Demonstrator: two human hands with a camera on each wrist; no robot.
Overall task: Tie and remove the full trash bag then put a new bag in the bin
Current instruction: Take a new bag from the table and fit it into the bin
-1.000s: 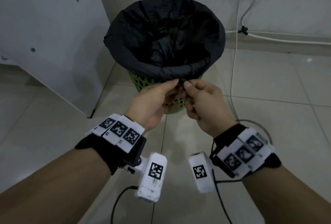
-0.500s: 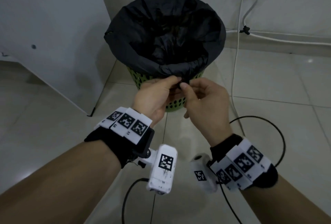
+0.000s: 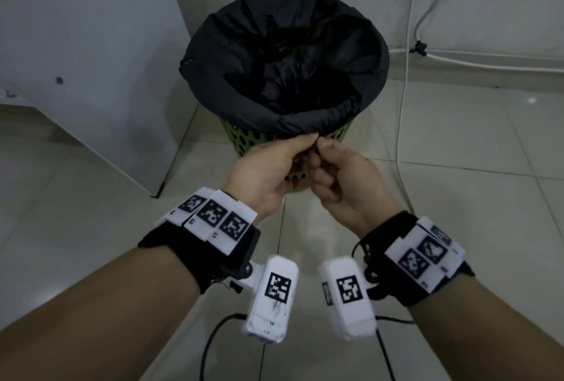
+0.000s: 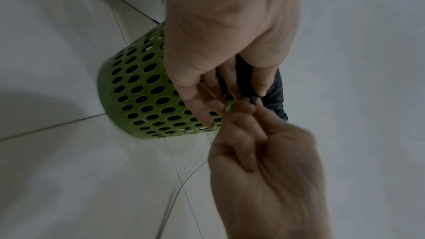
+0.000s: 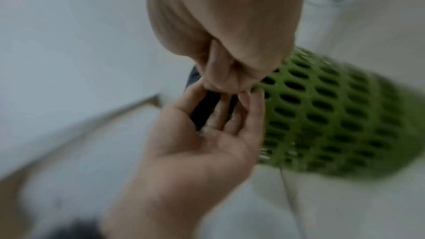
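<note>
A black trash bag (image 3: pixel 283 75) lines a green perforated bin (image 3: pixel 244 141) on the tiled floor, its edge folded down over the rim. My left hand (image 3: pixel 268 167) and right hand (image 3: pixel 338 173) meet at the near side of the rim, thumbs and fingertips pinching the bag's folded hem. From the left wrist the left hand (image 4: pixel 220 61) pinches black plastic (image 4: pixel 274 94) above the bin wall (image 4: pixel 138 94), with the right hand (image 4: pixel 257 144) beside it. The blurred right wrist view has the right hand (image 5: pixel 230 72), left hand (image 5: pixel 207 134) and bin (image 5: pixel 333 115).
A white cabinet panel (image 3: pixel 91 60) stands left of the bin. A white cable (image 3: pixel 406 100) hangs down the wall and runs along the floor to the right. Black cables (image 3: pixel 213 344) trail beneath my wrists. Pale floor tiles surround the bin.
Both hands stayed pinched at the bag's near hem and shifted slightly up toward the rim. The right wrist turned inward, and the view moved a little.
</note>
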